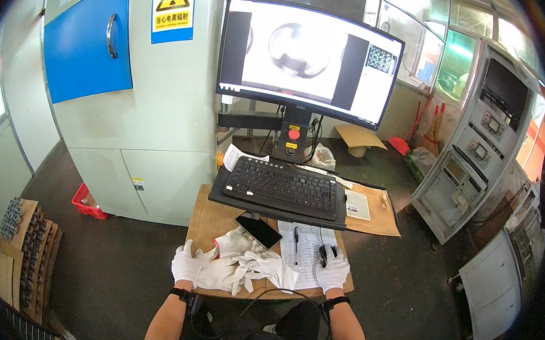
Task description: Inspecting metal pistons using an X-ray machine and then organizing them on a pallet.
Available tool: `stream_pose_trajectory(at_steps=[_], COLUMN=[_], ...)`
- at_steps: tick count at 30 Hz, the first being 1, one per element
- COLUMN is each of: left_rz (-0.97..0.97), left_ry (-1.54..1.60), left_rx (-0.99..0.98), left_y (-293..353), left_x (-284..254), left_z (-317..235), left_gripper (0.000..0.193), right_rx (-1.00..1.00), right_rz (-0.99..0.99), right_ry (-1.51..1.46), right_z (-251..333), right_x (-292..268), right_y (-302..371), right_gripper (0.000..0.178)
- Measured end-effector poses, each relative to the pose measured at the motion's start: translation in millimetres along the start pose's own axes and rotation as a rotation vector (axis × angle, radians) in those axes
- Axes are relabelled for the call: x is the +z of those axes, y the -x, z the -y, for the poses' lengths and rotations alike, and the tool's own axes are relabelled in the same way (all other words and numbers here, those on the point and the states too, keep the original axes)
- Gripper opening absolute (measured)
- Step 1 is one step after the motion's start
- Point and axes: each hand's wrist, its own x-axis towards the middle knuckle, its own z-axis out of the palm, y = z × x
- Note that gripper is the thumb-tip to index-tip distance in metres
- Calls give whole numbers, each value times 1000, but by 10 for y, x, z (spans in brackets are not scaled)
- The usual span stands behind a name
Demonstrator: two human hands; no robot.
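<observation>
On pale cabinet (134, 119), yellow warning sign (174, 5) w/ lettering was posted; gloved L hand (187, 264) was rested half-curled at cardboard (201, 220) edge, hold can't be told; printed sheet (307, 267) was laid btwn hands; mouse (325, 256) was held under gloved R hand (333, 273), fingers loosely curled.

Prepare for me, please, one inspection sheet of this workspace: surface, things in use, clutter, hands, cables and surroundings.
Surface: table covered with brown cardboard.
Things in use: black mouse under the right hand; keyboard above the table; monitor lit.
Clutter: phone, loose white gloves, pen on paper sheet.
Hands: both gloved; left hand at the table's left side, right on the mouse.
Cables: black cable loops by the near edge; others hang below the monitor.
Surroundings: blue-doored cabinet, red crate on floor, instrument rack at right.
</observation>
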Motion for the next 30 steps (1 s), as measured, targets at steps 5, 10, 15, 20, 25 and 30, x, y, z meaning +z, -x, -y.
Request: stream_pose_trajectory(at_steps=[5, 10, 15, 20, 25, 30], left_rz=[-5, -17, -6, -12, 0, -8], left_ry=[-1, 25, 7, 16, 21, 13], left_rx=[10, 20, 25, 36, 43, 21], left_y=[-10, -9, -13, -16, -26, -4], left_x=[15, 42, 41, 60, 62, 36], left_z=[5, 43, 39, 54, 70, 27], left_gripper=[47, 48, 48, 49, 49, 50], right_rx=[56, 66, 25, 8, -20, -34], right_rz=[30, 51, 29, 18, -16, -40], right_ry=[36, 22, 41, -21, -52, -61], right_z=[23, 56, 10, -23, -50, -39], right_x=[-10, -42, -4, 20, 62, 53], right_y=[7, -1, 4, 0, 4, 9], right_gripper=[59, 60, 60, 59, 57, 54])
